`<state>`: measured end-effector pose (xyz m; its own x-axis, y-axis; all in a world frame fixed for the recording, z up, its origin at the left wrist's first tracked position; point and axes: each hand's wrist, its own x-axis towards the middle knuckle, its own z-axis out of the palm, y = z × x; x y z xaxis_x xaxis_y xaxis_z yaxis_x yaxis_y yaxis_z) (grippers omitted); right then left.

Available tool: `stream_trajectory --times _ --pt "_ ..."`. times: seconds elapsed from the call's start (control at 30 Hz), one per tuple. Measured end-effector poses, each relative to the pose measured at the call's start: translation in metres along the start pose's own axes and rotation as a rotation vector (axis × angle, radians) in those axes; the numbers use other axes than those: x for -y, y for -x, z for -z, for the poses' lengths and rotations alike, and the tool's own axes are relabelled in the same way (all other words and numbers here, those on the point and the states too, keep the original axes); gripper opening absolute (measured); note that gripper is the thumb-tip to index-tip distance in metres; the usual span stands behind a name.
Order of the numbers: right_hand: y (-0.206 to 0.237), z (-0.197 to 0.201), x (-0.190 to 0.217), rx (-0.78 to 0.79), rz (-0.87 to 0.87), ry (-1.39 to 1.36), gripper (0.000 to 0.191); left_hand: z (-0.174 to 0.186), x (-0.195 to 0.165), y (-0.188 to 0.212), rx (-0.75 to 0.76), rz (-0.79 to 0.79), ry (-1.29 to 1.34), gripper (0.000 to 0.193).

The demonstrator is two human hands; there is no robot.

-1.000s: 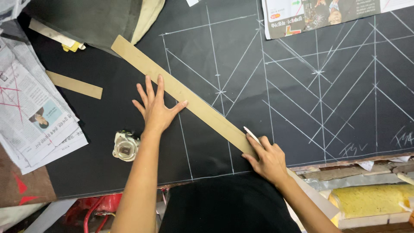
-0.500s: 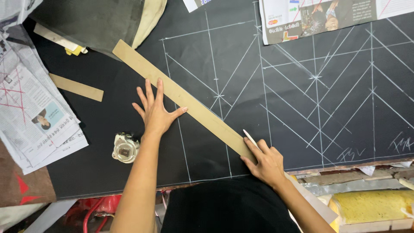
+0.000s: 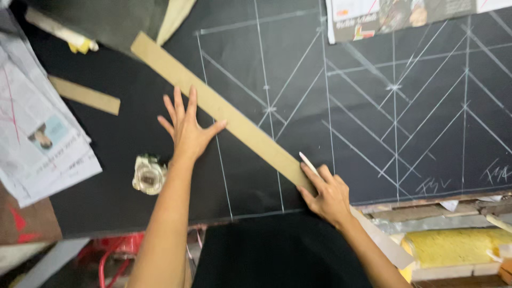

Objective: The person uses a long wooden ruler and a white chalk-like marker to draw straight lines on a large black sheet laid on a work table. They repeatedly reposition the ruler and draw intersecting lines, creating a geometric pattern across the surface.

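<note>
A long tan cardboard strip (image 3: 240,125) lies diagonally across black fabric (image 3: 373,122) marked with white chalk lines. My left hand (image 3: 188,130) rests flat with fingers spread, its thumb pressing the strip's lower edge. My right hand (image 3: 328,193) sits at the strip's lower right end and holds a thin white chalk stick (image 3: 308,162), tip against the strip's upper edge.
A small roll of tape (image 3: 149,175) sits left of my left forearm. A shorter cardboard strip (image 3: 85,95) and a stack of newspapers (image 3: 40,138) lie at left. Another newspaper (image 3: 394,16) lies at top right. Yellow foam (image 3: 453,246) is below the table edge at right.
Both hands and the strip keep almost the same pose. The view has shifted slightly.
</note>
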<state>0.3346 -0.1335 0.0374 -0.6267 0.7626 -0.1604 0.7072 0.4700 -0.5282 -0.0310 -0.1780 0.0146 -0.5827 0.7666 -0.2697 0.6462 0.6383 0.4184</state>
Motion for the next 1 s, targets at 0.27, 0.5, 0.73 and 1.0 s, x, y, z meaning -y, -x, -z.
stream_trajectory --times 0.27,0.5,0.73,1.0 --pt "0.001 0.003 0.004 -0.027 -0.012 -0.056 0.057 0.011 -0.015 0.002 0.034 0.034 -0.046 0.121" --pt "-0.016 0.005 0.025 0.021 -0.021 -0.332 0.037 0.027 -0.035 -0.012 0.041 -0.019 -0.308 0.119" --pt "-0.029 -0.011 0.054 -0.037 0.264 -0.316 0.042 0.03 -0.05 -0.052 0.177 -0.064 -0.473 0.108" --pt "-0.039 -0.034 0.057 0.027 0.297 -0.122 0.038 0.024 -0.043 -0.07 0.263 -0.059 -0.411 0.11"
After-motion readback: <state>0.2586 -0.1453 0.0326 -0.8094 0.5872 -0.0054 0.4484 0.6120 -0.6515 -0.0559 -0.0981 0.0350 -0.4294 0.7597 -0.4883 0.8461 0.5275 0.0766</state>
